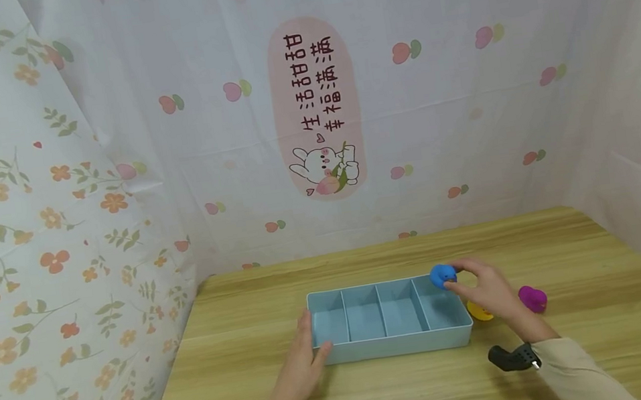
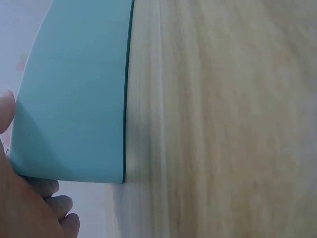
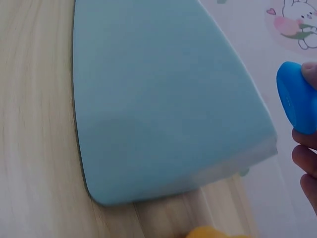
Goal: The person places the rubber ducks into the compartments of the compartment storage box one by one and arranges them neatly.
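Note:
A light blue divided box [image 1: 397, 346] with several compartments in a row sits on the table. At its left end, my left hand [image 1: 299, 358] holds the corner, thumb over the front rim and fingers along the end wall. My right hand [image 1: 487, 289] pinches a blue rubber duck [image 1: 442, 275] between thumb and fingers, over the back of the rightmost compartment. The right wrist view shows the duck [image 3: 294, 99] above the rim level. Partly hidden behind the right hand, a yellow rubber duck [image 1: 480, 311] lies beside the box's right end.
A purple rubber duck [image 1: 533, 299] lies on the wooden table [image 1: 394, 393] to the right of my right hand. Patterned cloth [image 1: 197, 142] hangs behind the table and along its sides. Dark wrist devices [image 1: 513, 358] are strapped near both hands.

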Demonstrator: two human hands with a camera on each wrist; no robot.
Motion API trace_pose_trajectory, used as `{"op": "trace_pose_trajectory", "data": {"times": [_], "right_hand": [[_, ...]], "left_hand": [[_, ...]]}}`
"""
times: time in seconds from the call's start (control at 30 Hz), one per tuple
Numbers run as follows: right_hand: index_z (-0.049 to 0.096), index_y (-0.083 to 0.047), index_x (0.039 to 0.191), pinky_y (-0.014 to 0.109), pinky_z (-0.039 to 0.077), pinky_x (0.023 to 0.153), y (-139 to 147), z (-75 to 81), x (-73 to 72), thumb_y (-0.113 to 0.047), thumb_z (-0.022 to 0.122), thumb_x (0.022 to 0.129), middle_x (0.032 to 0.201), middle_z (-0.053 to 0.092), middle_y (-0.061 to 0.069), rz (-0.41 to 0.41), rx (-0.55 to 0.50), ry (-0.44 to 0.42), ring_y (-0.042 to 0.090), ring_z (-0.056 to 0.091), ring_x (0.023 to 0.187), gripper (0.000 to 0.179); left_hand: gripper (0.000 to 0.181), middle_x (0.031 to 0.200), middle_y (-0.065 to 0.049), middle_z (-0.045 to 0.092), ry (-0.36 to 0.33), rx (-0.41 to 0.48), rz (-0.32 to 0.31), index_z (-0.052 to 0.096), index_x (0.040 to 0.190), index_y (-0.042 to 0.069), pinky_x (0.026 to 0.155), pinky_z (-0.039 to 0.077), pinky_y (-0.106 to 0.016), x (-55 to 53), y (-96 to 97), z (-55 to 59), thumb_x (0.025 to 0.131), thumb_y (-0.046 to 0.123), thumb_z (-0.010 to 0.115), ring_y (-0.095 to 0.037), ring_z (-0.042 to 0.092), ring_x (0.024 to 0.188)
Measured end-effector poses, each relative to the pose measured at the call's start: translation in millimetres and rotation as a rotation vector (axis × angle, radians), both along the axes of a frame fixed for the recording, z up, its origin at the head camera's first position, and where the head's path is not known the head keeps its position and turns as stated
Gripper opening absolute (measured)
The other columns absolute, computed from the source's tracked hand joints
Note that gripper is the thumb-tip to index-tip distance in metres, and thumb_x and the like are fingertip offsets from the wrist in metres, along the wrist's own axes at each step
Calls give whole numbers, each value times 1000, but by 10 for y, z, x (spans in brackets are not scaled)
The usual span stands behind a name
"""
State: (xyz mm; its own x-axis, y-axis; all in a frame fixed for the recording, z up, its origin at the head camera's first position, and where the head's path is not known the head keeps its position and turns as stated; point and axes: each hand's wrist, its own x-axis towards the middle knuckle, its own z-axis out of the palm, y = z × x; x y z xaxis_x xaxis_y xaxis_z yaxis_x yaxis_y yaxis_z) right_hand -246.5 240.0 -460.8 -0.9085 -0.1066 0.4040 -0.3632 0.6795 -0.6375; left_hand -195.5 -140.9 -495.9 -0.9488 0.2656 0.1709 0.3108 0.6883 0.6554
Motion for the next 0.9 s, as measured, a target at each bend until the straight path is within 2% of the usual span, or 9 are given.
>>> {"op": "trace_pose_trajectory", "data": {"times": [0.47, 0.9], "right_hand": [[64, -1, 119, 63, 44, 93, -240, 17, -11, -13, 73, 84, 108, 65, 15, 66, -24, 44, 34, 57, 103, 38], [67, 1, 110, 55, 50, 87, -398, 40, -93, -8, 77, 79, 103, 66, 13, 88, -2, 102, 32, 61, 98, 34]], "left_hand": [[70, 155, -29, 14, 8, 25, -1, 11, 150, -7, 114, 19, -60, 32, -18, -8, 101, 28, 48, -45, 17, 143], [72, 156, -27, 11, 1, 22, -3, 8, 151, -4, 115, 18, -59, 24, -6, 14, 101, 31, 45, -44, 14, 144]]}}
